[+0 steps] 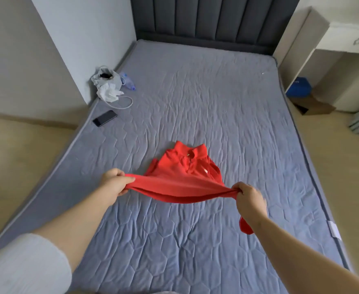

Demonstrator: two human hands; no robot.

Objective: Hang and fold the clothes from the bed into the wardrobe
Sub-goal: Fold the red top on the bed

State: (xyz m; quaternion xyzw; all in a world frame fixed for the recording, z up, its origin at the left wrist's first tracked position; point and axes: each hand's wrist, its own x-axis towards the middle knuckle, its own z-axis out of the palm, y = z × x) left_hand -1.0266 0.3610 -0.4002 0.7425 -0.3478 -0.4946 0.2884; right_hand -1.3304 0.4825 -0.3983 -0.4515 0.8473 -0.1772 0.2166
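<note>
A red polo shirt [185,175] lies on the grey quilted bed [195,102], collar toward the headboard. Its near hem is lifted off the mattress and stretched between my hands. My left hand [115,183] grips the hem's left corner. My right hand [249,198] grips the right corner, and a piece of red cloth hangs below that wrist. The wardrobe is not in view.
At the bed's far left lie a white plastic bag [105,80], a clear bottle [128,81], a white cable [123,105] and a dark phone [105,118]. A dark headboard [214,20] stands behind. To the right are a white cabinet [344,49], a blue object [299,88] and a cardboard box [314,107].
</note>
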